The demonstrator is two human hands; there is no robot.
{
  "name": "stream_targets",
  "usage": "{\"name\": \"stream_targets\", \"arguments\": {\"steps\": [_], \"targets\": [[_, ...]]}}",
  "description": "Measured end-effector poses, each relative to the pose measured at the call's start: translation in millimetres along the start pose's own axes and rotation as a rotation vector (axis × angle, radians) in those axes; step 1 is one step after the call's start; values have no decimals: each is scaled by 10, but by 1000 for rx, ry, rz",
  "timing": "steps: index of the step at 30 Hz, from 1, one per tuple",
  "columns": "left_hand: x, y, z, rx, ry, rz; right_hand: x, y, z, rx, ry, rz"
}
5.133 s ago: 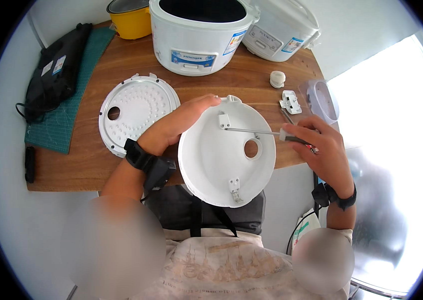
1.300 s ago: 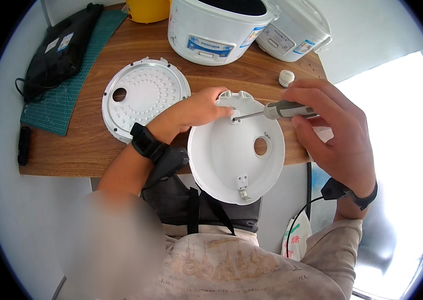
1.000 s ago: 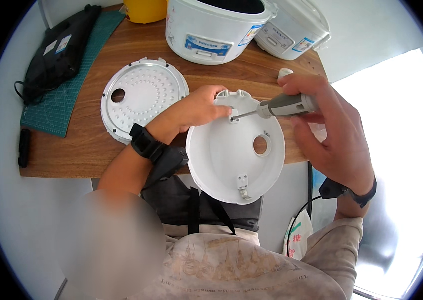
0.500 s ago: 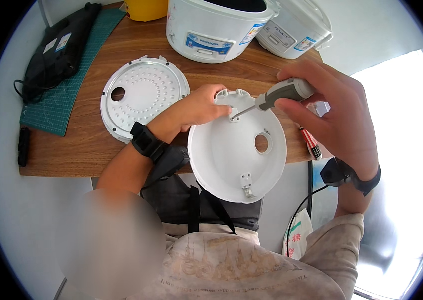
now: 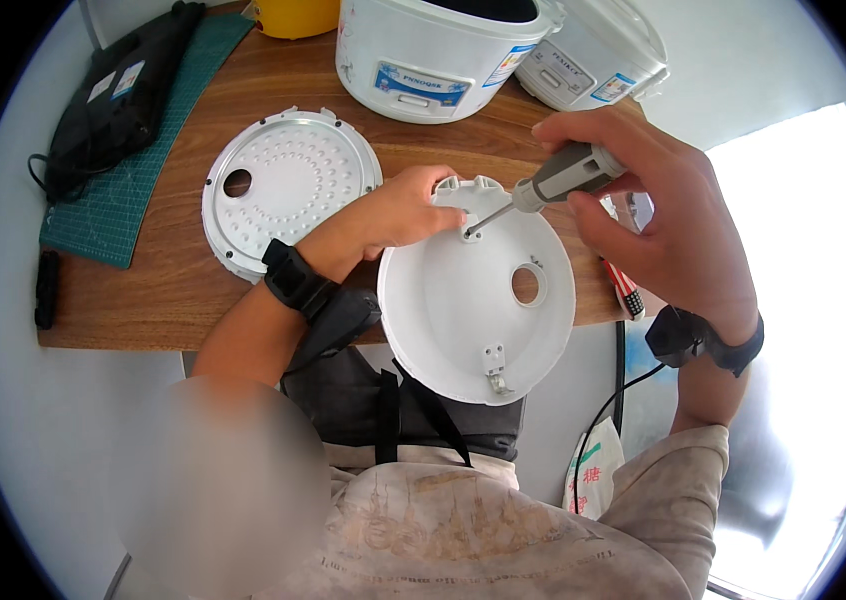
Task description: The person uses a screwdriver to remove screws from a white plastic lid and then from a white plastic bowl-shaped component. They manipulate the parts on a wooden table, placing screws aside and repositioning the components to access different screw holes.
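Note:
My right hand (image 5: 658, 215) is closed around the grey handle of a screwdriver (image 5: 568, 178). Its shaft slants down to the left, and the tip meets a small screw mount near the upper edge of a round white plastic rice cooker lid (image 5: 443, 300). My left hand (image 5: 413, 212) grips that lid's upper left rim, thumb on the inner face near the tip. The lid lies inner side up, overhanging the table's front edge. It has a round hole on the right and a small metal clip at the bottom. Whether a screw sits under the tip is hidden.
A dimpled metal inner plate (image 5: 288, 190) lies left of the lid. Behind stand a white rice cooker body (image 5: 423, 65) and another rice cooker (image 5: 593, 60). A green cutting mat (image 5: 103, 225) with a black device (image 5: 113, 100) is at the left. A red striped object (image 5: 625, 290) lies at the right.
My right hand has turned the screwdriver handle slightly and shifted its fingers around it. The tip stays at the same mount, and my left hand keeps its hold on the lid.

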State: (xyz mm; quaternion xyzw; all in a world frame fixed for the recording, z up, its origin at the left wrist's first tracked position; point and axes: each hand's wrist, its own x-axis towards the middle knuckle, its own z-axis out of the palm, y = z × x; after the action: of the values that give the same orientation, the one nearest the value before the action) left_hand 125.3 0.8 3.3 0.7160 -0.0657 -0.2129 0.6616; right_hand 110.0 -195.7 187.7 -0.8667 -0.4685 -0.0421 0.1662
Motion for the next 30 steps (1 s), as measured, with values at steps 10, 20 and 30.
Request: {"name": "stream_targets", "arguments": {"steps": [10, 20, 30], "targets": [[7, 1, 13, 28, 22, -25, -6, 29, -14, -14, 5, 9], [0, -36, 15, -10, 6, 12, -42, -33, 85, -68, 30, 122], [-32, -6, -26, -86, 12, -52, -553, 212, 13, 366, 479, 637]]}}
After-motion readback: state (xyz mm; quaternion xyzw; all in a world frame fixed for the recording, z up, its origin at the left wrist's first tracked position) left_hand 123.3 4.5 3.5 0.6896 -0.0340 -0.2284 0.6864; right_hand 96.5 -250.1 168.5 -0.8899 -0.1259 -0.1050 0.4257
